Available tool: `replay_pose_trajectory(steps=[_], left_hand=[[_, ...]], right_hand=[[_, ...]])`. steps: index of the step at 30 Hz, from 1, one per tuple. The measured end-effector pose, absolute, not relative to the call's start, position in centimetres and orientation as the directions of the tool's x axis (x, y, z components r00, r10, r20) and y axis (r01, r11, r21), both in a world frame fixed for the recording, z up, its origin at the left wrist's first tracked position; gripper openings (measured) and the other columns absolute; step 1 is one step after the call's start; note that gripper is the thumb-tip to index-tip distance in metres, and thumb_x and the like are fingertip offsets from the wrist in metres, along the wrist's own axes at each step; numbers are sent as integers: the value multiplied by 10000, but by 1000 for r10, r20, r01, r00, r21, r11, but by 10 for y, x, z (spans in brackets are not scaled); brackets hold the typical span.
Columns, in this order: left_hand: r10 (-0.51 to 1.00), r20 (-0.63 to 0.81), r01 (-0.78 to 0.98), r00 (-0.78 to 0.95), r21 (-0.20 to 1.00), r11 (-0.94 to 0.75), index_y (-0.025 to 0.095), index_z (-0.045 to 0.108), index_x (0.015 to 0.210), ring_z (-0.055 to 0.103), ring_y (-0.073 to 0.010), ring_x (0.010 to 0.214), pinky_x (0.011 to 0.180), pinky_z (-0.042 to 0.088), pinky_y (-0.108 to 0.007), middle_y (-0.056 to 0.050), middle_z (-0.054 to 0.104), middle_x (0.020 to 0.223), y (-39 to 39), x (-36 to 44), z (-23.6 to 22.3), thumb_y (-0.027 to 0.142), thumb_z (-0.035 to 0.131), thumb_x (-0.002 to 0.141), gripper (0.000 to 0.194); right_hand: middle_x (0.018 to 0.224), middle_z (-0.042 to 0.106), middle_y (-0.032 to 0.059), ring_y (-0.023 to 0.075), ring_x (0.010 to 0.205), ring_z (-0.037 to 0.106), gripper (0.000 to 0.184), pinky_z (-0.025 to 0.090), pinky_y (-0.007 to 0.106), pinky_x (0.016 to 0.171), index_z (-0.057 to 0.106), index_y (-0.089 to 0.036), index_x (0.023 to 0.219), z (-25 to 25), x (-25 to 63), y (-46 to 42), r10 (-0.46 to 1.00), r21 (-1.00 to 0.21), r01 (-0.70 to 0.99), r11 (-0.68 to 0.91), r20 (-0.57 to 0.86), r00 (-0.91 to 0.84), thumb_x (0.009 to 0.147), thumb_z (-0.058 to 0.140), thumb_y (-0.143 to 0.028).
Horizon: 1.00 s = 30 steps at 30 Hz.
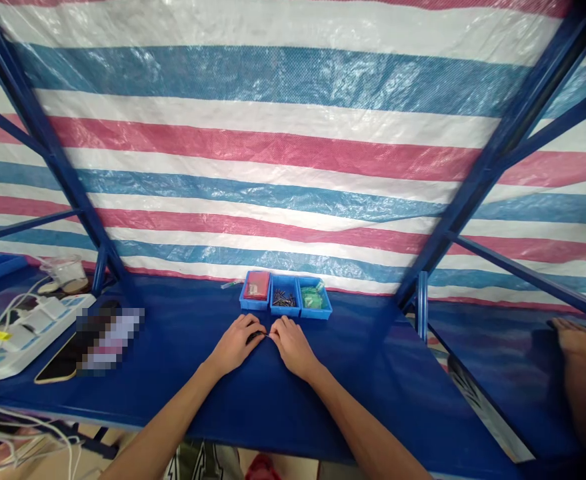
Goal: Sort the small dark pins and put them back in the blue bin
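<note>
Clasping a small dark item (256,337) in left hand (235,342), seemingly pinching its thin end (267,335) in right hand (291,345), probably for steadiness; near blue trays (285,311) on surface (267,407), presumably for easy reach.

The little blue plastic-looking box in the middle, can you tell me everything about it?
The blue plastic-looking box is rectangular and open-topped. It stands upright on the dark blue tabletop between two similar boxes, touching or nearly touching both. It holds jumbled, slim, dark metallic-looking pieces. Neither the left hand nor right hand touches it.
</note>
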<state>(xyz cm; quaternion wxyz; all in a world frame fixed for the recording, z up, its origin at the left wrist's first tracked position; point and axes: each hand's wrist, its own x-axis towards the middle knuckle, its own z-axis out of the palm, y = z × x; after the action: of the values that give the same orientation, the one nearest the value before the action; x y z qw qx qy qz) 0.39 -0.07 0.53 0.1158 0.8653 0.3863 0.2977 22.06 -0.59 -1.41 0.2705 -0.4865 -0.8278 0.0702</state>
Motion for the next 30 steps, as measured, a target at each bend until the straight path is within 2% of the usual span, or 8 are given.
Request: replay_pose_trajectory(steps=[3, 9, 14, 19, 23, 30], left_hand=[[742, 417, 607, 524, 428, -670, 288, 713, 1125, 607, -226, 1009, 940, 512, -393, -48, 649, 1101, -1, 4, 6, 365, 464, 1090, 263], [743, 409, 604, 531, 432, -670, 288, 721, 1122, 608, -223, 1011, 939, 509, -390, -45, 652, 1097, 0, 4, 5, 360, 472, 1090, 262], [745, 409, 595, 527, 449, -667, 274, 717, 1096, 604, -223, 1002, 938, 509, -398, -48, 656, 1090, 1, 4, 6, 367, 480, 1087, 254], [750, 423, 588, 509, 465, -662, 272, 720, 1078, 606, -221, 1021, 962, 507, -392, -43, 660, 1087, 2, 4, 5, 337, 507, 1076, 223], [750, 418, 587, 512, 468, -661, 273, 715, 1100, 608, -218, 1028, 966, 506, -384, -41, 659, 1098, 2, 4, 4, 321, 521, 1071, 203], [747, 420, 586, 516, 463, -665, 275, 710, 1104, 608, -226, 1028, 963, 515, -392, -49, 651, 1106, 2, 3, 4, 334, 504, 1076, 216]], right_hand=[[1043, 635, 27, 238, 958, 599, 28, 407, 325, 798, 585, -255, 1021, -16, 220, -6, 840, -396, 753, 526, 379, -387, 1040, 581, -235], [1051, 628, 41, 239, 954, 594, 120, 391, 339, 808, 561, -238, 976, -21, 218, -4, 841, -340, 785, 518, 367, -397, 1064, 498, -188], [1034, 628, 57, 240, 923, 579, 163, 386, 337, 780, 556, -224, 983, -22, 219, -3, 848, -346, 794, 499, 385, -365, 1058, 450, -125], [1001, 621, 53, 229, 925, 578, 225, 438, 334, 828, 572, -221, 1013, -22, 229, 0, 828, -435, 720, 541, 424, -367, 1046, 404, -76], [1067, 590, 62, 230, 991, 595, 263, 483, 349, 898, 607, -247, 1101, -20, 237, 3, 804, -486, 656, 578, 478, -354, 1075, 375, -126], [1044, 581, 58, 225, 941, 614, 278, 511, 368, 901, 597, -257, 1059, -7, 240, 4, 810, -617, 577, 535, 568, -144, 1120, 326, -261]])
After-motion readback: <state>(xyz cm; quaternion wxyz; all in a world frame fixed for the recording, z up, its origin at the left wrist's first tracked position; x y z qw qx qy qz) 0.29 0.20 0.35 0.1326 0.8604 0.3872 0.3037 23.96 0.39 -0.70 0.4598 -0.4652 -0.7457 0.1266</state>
